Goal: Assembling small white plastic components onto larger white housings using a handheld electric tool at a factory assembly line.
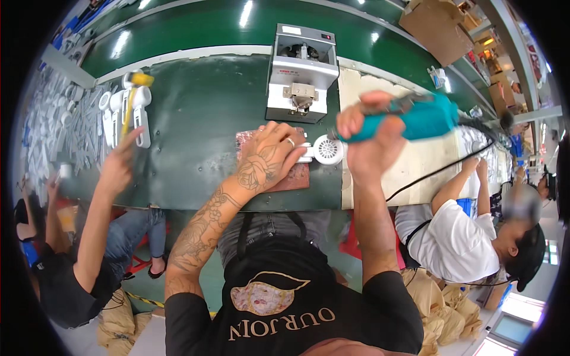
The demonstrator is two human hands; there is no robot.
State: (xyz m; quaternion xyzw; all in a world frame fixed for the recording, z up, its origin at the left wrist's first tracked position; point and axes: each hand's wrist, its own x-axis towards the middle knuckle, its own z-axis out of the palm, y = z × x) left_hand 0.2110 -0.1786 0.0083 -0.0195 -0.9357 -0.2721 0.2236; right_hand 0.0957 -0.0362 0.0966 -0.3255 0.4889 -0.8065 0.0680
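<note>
My left hand [265, 155] lies over a white plastic part with a round slotted grille [328, 150], which looks like a small handheld fan. Its fingers press the part's narrow body onto a reddish pad [292, 181], hiding most of that body. The grille end sticks out to the right of the fingers. My right hand [374, 133] grips a teal electric screwdriver [412, 121], held sideways above the bench. The screwdriver's tip end points left, near the grille; its bit is blurred. A black cord [439, 170] trails from its right end.
Beyond my hands stands a grey-white screw feeder [301, 74]. White plastic parts [124, 113] lie at the left, where a co-worker's hand [119, 166] is by a yellow hammer [135, 89]. Another person [457, 237] works at the right beside the cardboard sheet [386, 178].
</note>
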